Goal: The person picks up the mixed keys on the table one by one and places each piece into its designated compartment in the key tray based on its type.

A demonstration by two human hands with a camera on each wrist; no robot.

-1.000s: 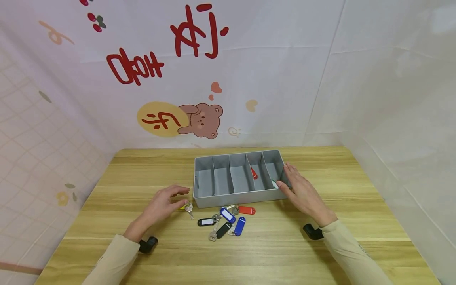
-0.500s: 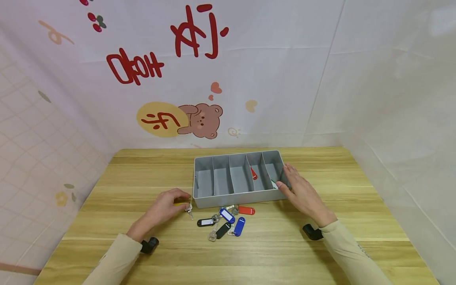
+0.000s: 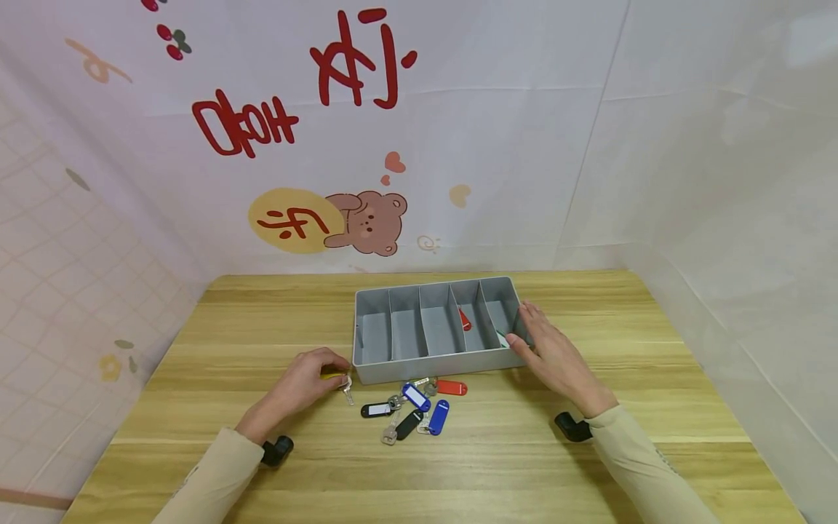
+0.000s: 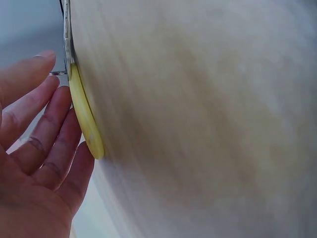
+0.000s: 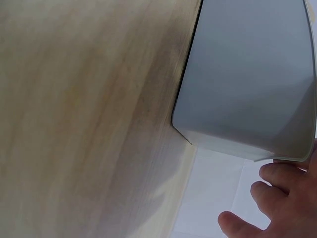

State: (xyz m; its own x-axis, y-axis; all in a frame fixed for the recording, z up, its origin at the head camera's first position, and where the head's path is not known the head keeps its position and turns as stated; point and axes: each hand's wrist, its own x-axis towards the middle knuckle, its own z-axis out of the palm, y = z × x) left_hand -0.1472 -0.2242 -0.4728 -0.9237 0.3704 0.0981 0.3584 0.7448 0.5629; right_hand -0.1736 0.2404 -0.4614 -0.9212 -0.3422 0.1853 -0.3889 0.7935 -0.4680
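Note:
My left hand is at the yellow key tag and its key, left of the grey divided tray. In the left wrist view the loosely bent fingers touch the tag's edge, while the thumb stands a little apart from it; the tag lies against the table. My right hand rests on the tray's right end, fingers extended along the rim. A red tag lies in the second compartment from the right. A white-and-green piece, partly hidden by the right thumb, is in the rightmost one.
In front of the tray lie several keys with tags: a red tag, blue tags, a dark green tag and a black tag. A printed white cloth hangs behind the wooden table.
My left hand has come down and slightly right, its fingertips closing in around the yellow tag. My right hand stays at the tray's right end.

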